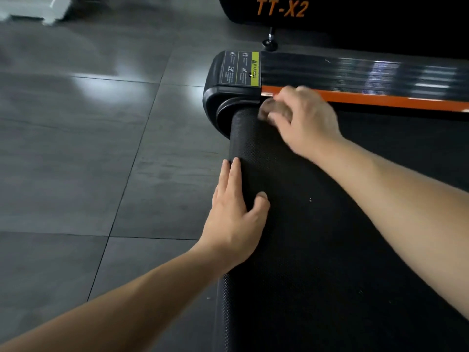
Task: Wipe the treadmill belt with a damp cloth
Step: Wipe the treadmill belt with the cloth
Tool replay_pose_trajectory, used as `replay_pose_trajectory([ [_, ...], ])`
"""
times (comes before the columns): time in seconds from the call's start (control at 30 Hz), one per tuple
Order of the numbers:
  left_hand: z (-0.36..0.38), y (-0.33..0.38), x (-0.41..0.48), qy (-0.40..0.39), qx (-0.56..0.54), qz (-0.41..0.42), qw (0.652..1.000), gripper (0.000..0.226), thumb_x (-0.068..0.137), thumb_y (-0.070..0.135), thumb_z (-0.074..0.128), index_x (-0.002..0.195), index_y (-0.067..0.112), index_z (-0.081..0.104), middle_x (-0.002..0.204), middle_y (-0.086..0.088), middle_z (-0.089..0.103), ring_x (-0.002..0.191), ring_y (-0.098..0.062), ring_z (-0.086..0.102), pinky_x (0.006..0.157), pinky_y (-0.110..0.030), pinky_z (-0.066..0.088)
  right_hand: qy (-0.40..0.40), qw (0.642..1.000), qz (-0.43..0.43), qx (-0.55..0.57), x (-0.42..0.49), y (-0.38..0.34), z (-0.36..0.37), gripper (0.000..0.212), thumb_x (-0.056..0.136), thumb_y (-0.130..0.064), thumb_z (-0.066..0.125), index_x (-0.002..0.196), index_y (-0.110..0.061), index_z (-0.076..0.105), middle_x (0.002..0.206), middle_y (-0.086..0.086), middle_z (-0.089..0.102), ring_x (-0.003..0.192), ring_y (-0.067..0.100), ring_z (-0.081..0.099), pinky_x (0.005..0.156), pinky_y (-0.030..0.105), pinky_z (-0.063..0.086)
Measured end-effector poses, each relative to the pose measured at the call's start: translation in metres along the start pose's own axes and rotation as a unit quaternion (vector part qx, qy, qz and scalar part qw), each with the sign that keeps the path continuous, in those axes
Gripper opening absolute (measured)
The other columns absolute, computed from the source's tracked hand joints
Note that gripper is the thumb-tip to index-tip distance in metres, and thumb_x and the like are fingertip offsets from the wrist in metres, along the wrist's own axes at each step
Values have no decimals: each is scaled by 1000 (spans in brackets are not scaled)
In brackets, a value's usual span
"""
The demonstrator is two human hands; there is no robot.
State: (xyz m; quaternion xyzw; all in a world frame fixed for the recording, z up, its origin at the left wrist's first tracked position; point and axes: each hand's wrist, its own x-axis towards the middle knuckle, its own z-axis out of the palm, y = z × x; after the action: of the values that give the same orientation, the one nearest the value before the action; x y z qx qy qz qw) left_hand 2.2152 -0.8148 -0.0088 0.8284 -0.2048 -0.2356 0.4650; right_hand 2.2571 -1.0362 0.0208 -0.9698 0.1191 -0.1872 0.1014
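The right hand's fingers (280, 121) are curled around a small brownish cloth (274, 110), bunched and blurred, and press it onto the treadmill belt (330, 250) at its far corner. The right hand (307, 120) sits just beside the orange strip (380, 100) that borders the belt, with its forearm reaching in from the lower right.

The left hand's fingers (234, 174) lie straight and together, 2 of them showing, along the rounded end of the belt where it wraps over the roller. The thumb is spread apart and rests on the belt's top face. The left hand (236, 222) grasps nothing and lies flat, palm down, over that curved edge.

The belt is black and finely textured. Its long axis runs off to the right, parallel to the orange strip, and its rounded end faces left toward the floor (76, 148) of dark grey tiles.

Beyond the strip runs a glossy black side rail (355, 69), with a warning label (241, 68) at its left end above a black end cap (214, 102). Behind stands another black machine marked TT-X2 (281, 7), on a small levelling foot (269, 43).
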Motion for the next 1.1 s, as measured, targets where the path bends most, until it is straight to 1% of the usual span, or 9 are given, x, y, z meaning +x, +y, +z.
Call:
replay_pose_trajectory([
  [0.1,2,-5,-7,3,-14,-3,1000,76,101,42,49,163,36,3,169,20,-4,153,0,3,113,-16,8,23,998,42,-43,4,2,6,30,98,-34,63,121,-14,58,109,9,61,101,26,60,76,35,49],
  [0.23,4,-8,-9,14,-11,1,1000,76,101,43,49,163,36,5,169,18,-1,153,0,4,111,-16,9,-23,999,-48,11,-29,-12,-4,48,96,-52,54,128,-17,61,112,6,62,108,26,57,85,37,45],
  [0.37,3,-7,-10,17,-2,7,1000,75,102,43,48,163,34,5,170,16,-1,154,-1,3,112,-16,8,-50,994,53,82,-24,-20,-15,50,101,-51,47,134,-14,48,119,4,59,115,25,55,101,50,44],
  [0.47,3,-7,-9,17,0,6,1000,75,101,44,48,163,35,5,170,17,-1,154,-2,5,113,-18,10,-54,995,63,59,-27,-25,-13,37,97,-52,54,114,-19,53,110,-1,51,112,25,50,96,45,42],
  [0.6,4,-8,-8,17,-1,5,1000,76,100,45,47,163,35,4,170,18,-2,154,-3,5,114,-19,12,-75,997,35,-8,-46,-34,-11,37,94,-57,54,114,-27,52,122,6,48,115,29,46,97,47,38],
  [0.7,4,-9,-7,17,-2,7,1000,77,100,45,47,163,35,4,169,19,-3,154,-1,4,113,-18,10,-50,995,-56,-65,-49,-37,-12,37,96,-54,49,112,-21,52,106,7,51,96,27,51,77,43,46],
  [0.8,4,-8,-6,17,-2,12,1000,77,100,43,48,163,35,5,169,18,-3,153,0,3,114,-18,10,-81,990,-108,-40,-31,-24,-13,33,98,-46,47,110,-16,53,98,3,46,85,19,49,62,34,40],
  [0.97,5,-9,-6,14,1,8,1000,78,98,50,45,162,35,4,169,19,-2,153,0,4,111,-18,11,-23,999,18,-18,0,-11,-4,23,101,-35,53,115,-17,56,105,7,57,94,25,58,74,41,50],
  [1.1,5,-9,-5,17,4,10,1000,79,98,50,46,163,34,4,170,16,-1,154,-2,5,112,-19,12,-58,993,-91,52,-41,-40,-1,25,99,-40,55,110,-19,62,100,2,56,81,16,53,64,33,45],
])
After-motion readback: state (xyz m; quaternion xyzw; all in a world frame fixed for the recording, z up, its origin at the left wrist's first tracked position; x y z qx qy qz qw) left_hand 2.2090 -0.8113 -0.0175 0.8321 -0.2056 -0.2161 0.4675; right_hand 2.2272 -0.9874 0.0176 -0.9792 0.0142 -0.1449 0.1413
